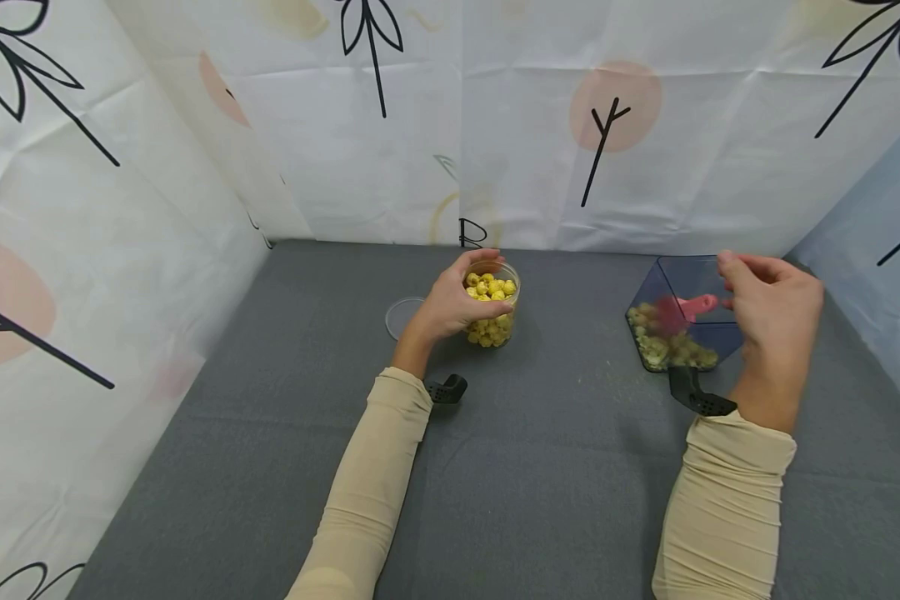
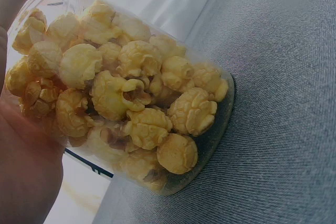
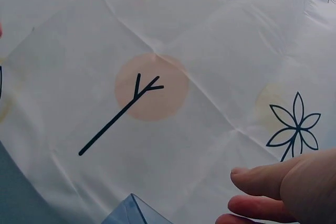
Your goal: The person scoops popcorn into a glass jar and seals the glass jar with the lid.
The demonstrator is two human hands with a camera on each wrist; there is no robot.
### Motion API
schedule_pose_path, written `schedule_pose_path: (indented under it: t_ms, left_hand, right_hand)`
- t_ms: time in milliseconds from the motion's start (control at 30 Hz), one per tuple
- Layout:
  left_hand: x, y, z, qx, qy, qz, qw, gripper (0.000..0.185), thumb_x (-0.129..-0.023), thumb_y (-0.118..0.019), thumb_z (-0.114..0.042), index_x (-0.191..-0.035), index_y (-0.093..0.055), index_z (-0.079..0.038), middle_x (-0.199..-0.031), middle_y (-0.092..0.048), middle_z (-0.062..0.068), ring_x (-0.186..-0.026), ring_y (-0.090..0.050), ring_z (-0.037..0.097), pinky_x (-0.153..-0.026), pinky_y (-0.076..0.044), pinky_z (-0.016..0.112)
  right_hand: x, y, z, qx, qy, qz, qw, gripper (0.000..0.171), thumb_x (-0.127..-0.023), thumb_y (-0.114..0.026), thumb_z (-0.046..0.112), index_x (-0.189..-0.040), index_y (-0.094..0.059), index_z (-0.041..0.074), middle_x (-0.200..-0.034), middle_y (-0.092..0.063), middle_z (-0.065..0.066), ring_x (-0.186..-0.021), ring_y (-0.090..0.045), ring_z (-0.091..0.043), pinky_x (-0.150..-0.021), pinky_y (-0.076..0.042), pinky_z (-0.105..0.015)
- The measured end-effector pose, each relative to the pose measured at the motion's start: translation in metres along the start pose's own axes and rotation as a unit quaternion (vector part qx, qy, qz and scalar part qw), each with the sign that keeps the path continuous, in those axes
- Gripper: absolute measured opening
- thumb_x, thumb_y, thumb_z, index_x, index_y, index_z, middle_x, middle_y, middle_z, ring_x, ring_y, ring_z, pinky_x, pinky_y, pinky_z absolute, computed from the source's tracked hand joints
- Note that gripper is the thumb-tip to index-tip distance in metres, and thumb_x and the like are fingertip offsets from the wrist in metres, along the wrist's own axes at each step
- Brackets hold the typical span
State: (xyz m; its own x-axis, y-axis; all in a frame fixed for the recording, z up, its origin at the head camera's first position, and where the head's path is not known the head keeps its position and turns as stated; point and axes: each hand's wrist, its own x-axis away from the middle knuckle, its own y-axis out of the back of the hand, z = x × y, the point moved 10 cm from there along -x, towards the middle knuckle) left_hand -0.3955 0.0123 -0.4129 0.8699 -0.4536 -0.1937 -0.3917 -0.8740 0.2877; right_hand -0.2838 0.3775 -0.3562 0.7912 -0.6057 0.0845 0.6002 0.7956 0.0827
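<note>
My left hand (image 1: 450, 298) grips a clear round jar (image 2: 223, 116) from its left side, thumb across the front and fingers behind. Yellow popcorn (image 1: 489, 332) fills much of this jar, whose top is uncovered. My right hand (image 1: 782, 310) hovers at the right side of a see-through bluish box (image 1: 686, 273), thumb and fingers loosely bent with nothing between them. Inside the box, a pink scoop (image 1: 697, 306) leans with its handle up, over a low layer of paler popcorn (image 1: 663, 350). In the right wrist view, a corner of the box (image 3: 130, 211) shows below the fingers.
A clear round lid (image 1: 401, 317) lies on the grey cloth-covered table (image 1: 540, 467), left of the jar and partly behind my left hand. White patterned sheets (image 1: 525, 150) enclose the back and sides. Dark bands with camera mounts (image 1: 450, 390) sit at both wrists.
</note>
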Motion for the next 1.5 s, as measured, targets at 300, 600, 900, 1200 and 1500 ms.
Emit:
schedule_pose_path:
  t_ms: [300, 600, 900, 1200, 1500]
  left_hand:
    - [0.001, 0.0, -0.001, -0.003, 0.002, -0.003, 1.0, 0.076, -0.082, -0.087, -0.022, -0.147, -0.048, -0.032, -0.145, -0.057, -0.007, -0.14, -0.048, 0.014, -0.108, -0.049, 0.045]
    - [0.001, -0.004, -0.007, -0.038, 0.019, 0.023, 0.9989, 0.094, -0.081, -0.088, -0.027, -0.158, -0.033, -0.03, -0.153, -0.051, -0.005, -0.148, -0.042, 0.021, -0.113, -0.044, 0.047]
    - [0.009, 0.005, -0.027, -0.08, 0.021, 0.006, 0.9965, 0.1, -0.08, -0.088, -0.037, -0.16, -0.029, -0.031, -0.157, -0.044, -0.005, -0.152, -0.036, 0.021, -0.116, -0.041, 0.051]
    - [0.023, 0.046, -0.042, -0.139, 0.021, -0.065, 0.988, 0.095, -0.083, -0.084, -0.047, -0.159, -0.031, -0.029, -0.158, -0.042, -0.008, -0.151, -0.035, 0.017, -0.123, -0.032, 0.048]
    - [0.036, 0.078, -0.052, -0.152, -0.008, -0.129, 0.9799, 0.085, -0.089, -0.079, -0.043, -0.158, -0.034, -0.023, -0.158, -0.042, -0.002, -0.149, -0.038, 0.019, -0.125, -0.029, 0.036]
  right_hand:
    - [0.0, 0.003, 0.005, 0.033, 0.006, -0.01, 0.999, 0.011, -0.089, -0.078, 0.036, -0.095, -0.077, 0.027, -0.082, -0.066, 0.02, -0.075, -0.06, -0.002, -0.058, -0.049, -0.012]
    - [0.01, -0.02, 0.017, 0.123, 0.061, 0.031, 0.99, 0.022, -0.095, -0.069, 0.039, -0.111, -0.072, 0.024, -0.087, -0.061, 0.024, -0.079, -0.057, 0.0, -0.066, -0.047, -0.011]
    - [0.034, -0.074, 0.035, 0.189, 0.164, 0.101, 0.963, 0.045, -0.099, -0.063, 0.046, -0.126, -0.07, 0.012, -0.085, -0.056, 0.032, -0.087, -0.052, 0.004, -0.078, -0.041, -0.021]
    - [0.049, -0.127, 0.022, 0.244, 0.215, 0.189, 0.927, 0.055, -0.101, -0.055, 0.053, -0.135, -0.065, 0.011, -0.12, -0.068, -0.007, -0.113, -0.061, -0.027, -0.094, -0.046, -0.052]
    - [0.062, -0.183, 0.003, 0.2, 0.242, 0.253, 0.915, 0.059, -0.1, -0.061, 0.051, -0.141, -0.057, 0.009, -0.132, -0.064, -0.014, -0.125, -0.06, -0.033, -0.104, -0.047, -0.052]
